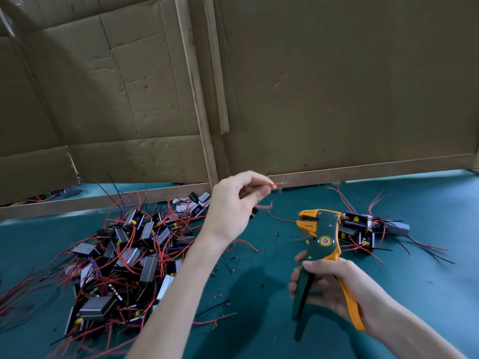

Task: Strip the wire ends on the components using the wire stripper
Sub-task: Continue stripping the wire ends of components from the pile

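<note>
The left hand (233, 200) is up over the green table (259, 286), pinching a red wire (277, 184) near its tip; whatever hangs from it is mostly hidden behind the palm. Near right, the right hand (334, 288) grips the wire stripper (321, 229) handles. The component pile (124, 255) on the left runs off the edge.

Green-and-orange wire stripper (321, 237), teal table (427, 268), red wire (278, 184)
</note>
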Demonstrator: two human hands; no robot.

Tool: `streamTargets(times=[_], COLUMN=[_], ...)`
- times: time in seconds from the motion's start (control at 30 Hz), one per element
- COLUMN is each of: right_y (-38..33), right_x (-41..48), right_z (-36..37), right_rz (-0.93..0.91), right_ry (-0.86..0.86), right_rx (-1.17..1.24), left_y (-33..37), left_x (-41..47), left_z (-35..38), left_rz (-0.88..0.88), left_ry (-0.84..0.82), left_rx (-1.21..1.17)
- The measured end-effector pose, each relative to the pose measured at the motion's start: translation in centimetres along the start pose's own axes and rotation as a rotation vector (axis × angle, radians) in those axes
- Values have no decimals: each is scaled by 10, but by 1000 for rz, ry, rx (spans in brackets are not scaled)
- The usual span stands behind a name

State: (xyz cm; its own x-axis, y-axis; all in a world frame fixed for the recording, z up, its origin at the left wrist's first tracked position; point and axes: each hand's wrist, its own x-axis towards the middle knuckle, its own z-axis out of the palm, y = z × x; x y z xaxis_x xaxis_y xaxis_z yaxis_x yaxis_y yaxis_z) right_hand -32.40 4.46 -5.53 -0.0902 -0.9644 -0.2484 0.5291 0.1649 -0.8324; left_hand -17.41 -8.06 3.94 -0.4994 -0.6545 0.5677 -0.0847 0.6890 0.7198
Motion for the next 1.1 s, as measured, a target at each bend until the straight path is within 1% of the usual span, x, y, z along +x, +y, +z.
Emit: streamTargets(times=[0.1,0.17,0.2,0.27,0.33,0.37,0.4,0.43,0.5,0.57,0.6,0.67,0.73,0.8,0.87,0.9,1.03,1.1], right_y=[0,2,2,2,1,0,-1,0,1,2,2,3,2,2,2,2,1,1], right_x=[1,1,2,2,3,4,5,6,8,9,10,11,10,10,10,10,11,10], right_z=[1,-1,-1,-2,-3,-4,-5,-6,-8,-9,-9,-10,-10,-11,-12,-12,-12,-12], right_rz=[79,119,127,133,130,128,129,134,148,156,156,153,148,142,140,139,144,144], right_ry=[35,36,34,28,21,18,15,18,33,44,48,43,30,20,20,21,30,32], right_rx=[27,30,28,32,44,46,46,52,73,67,60,52,53,60,63,62,49,47], left_y=[14,21,23,24,23,21,18,16,6,-9,-19,-40,-61,-79,-92,-96,-109,-111], left_x=[14,21,23,24,20,15,11,7,5,7,9,9,5,-2,-7,-8,-11,-12], left_z=[41,75,91,116,129,130,126,119,94,61,41,2,-28,-45,-51,-51,-44,-40], left_rz=[176,245,247,184,87,61,48,38,-6,-94,-150,-262,-383,-455,-482,-478,-357,-334], left_ry=[145,158,126,-38,-279,-366,-408,-410,-345,-273,-270,-349,-480,-596,-653,-647,-454,-434], left_rx=[64,83,70,53,69,79,82,78,91,205,295,520,724,835,843,818,718,702])
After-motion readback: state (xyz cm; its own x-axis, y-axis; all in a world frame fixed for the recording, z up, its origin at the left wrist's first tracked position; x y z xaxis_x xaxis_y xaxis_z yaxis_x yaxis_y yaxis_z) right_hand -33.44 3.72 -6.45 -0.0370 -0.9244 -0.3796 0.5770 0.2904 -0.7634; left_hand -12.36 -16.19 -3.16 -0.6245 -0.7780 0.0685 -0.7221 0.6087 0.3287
